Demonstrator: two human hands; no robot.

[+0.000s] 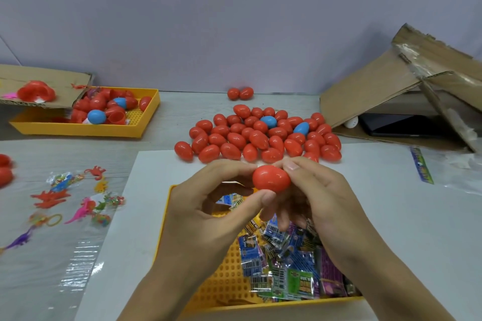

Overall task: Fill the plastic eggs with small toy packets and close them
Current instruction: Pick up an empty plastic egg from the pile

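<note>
Packets (287, 268) fill the yellow tray (224, 292) at bottom centre. Above it, left hand (208, 206) and right hand (320, 198) pinch one closed red egg (271, 178) between curled fingertips. Beyond, mid-frame, lies the egg pile (258, 137).

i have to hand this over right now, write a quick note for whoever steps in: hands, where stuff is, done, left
Hands: left hand and right hand both pinch one closed red egg above the near yellow tray.
Things: toy packets lie in that tray; pile of closed eggs sits beyond it; far yellow tray at left holds more eggs, some open.
Done: the pile looks finished.
Left: put the held egg down, fill and close the rest.
</note>
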